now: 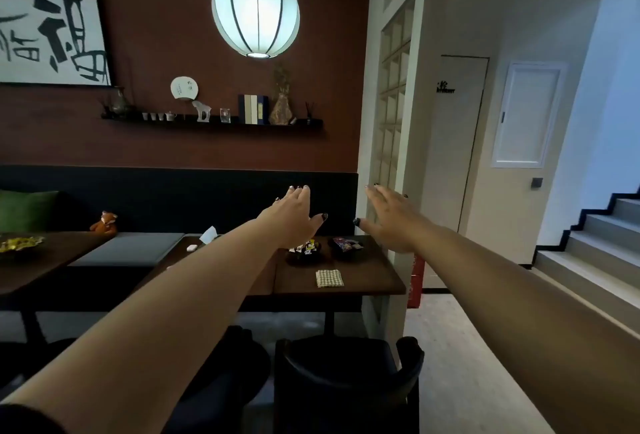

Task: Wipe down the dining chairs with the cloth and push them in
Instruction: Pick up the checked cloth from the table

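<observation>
Dark table bearing folded cloth, snack bowls.

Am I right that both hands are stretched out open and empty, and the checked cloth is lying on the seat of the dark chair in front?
Not quite. The head view shows the checked cloth lying folded on the dark wooden table, near its front edge, not on the dark chair. The rest holds: the left hand and the right hand are both stretched out, open and empty.

- worktop: dark wood, smooth, matt
- cloth: checked woven fabric
- chair: dark upholstery, slight sheen
- lantern: translucent fabric or paper, dark ribs
</observation>
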